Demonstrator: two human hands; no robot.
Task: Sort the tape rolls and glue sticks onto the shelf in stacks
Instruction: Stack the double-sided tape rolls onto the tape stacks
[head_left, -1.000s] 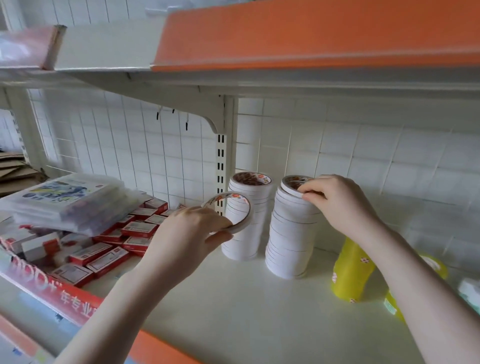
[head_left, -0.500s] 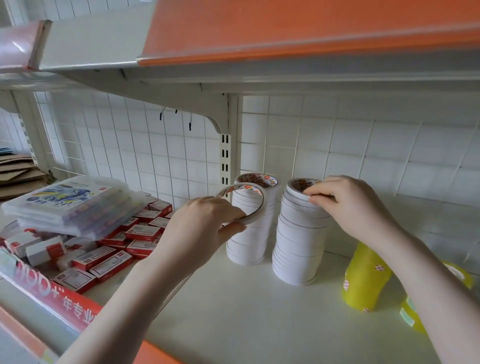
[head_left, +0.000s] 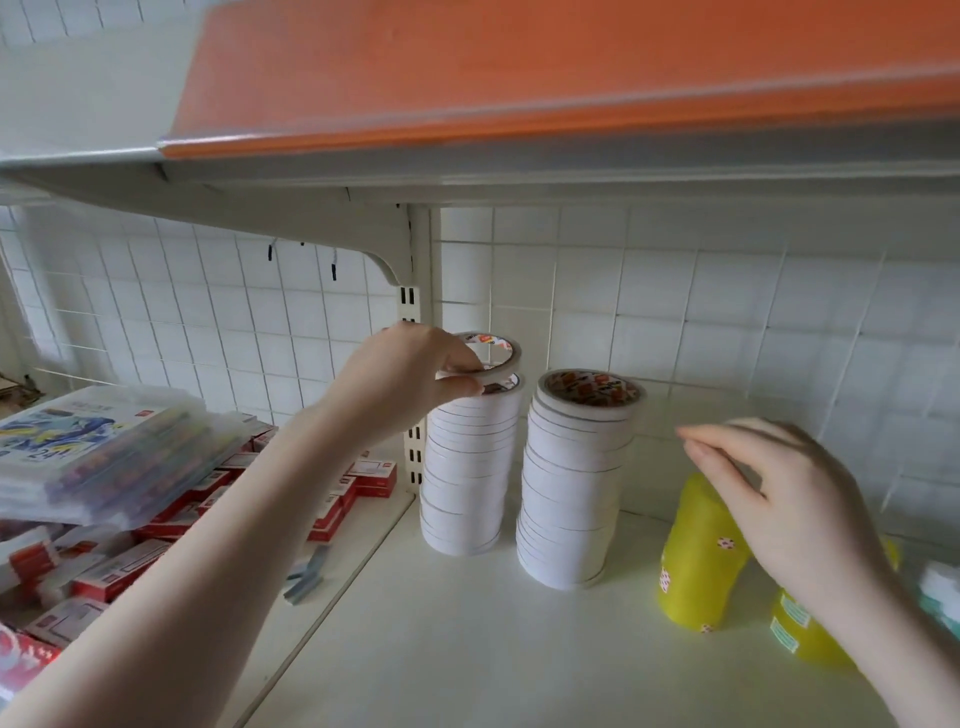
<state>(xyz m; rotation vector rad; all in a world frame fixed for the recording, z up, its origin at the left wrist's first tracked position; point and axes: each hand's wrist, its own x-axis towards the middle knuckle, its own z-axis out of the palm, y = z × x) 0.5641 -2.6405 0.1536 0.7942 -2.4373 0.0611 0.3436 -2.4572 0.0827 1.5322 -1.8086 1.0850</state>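
Two stacks of white tape rolls stand on the cream shelf (head_left: 467, 649) against the tiled back wall: a left stack (head_left: 467, 467) and a right stack (head_left: 571, 483). My left hand (head_left: 410, 379) grips a thin white tape roll (head_left: 498, 351) and holds it just above the top of the left stack. My right hand (head_left: 784, 493) hovers to the right of the right stack, fingers apart and holding nothing, blurred. Beneath it stand yellow tape rolls (head_left: 696, 561), partly hidden by the hand.
Red and white small boxes (head_left: 332, 499) and clear plastic packs (head_left: 104, 457) fill the shelf section on the left. Loose staples (head_left: 306, 577) lie near the divider. An orange-edged shelf (head_left: 519, 104) hangs close overhead. A slotted upright (head_left: 413, 312) stands behind the left stack.
My left hand has carried the tape roll rightwards and up over the left stack. My right hand has let go of the right stack and drawn back to the right.
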